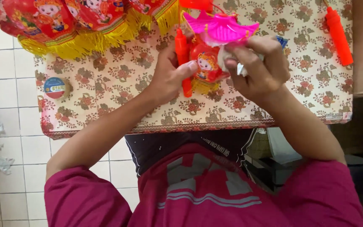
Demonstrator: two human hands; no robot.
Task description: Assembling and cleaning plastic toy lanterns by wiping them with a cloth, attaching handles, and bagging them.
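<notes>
Tape roll [54, 88] on floral table [106, 105], perhaps flat.

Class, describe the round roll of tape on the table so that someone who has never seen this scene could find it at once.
Start at the table with the floral-patterned covering. Go to its left side, below the yellow-fringed red lanterns and left of the left hand. The roll of tape lies flat there by itself; it is the only small round disc, with a blue, white and red face, unlike the red and pink toys.

- Our left hand [169, 77] grips small red lantern [205, 63] and orange handle [183, 59].
- Our right hand [259, 67] pinches its pink top [219, 26].
- Both over floral desk [106, 96].
</notes>
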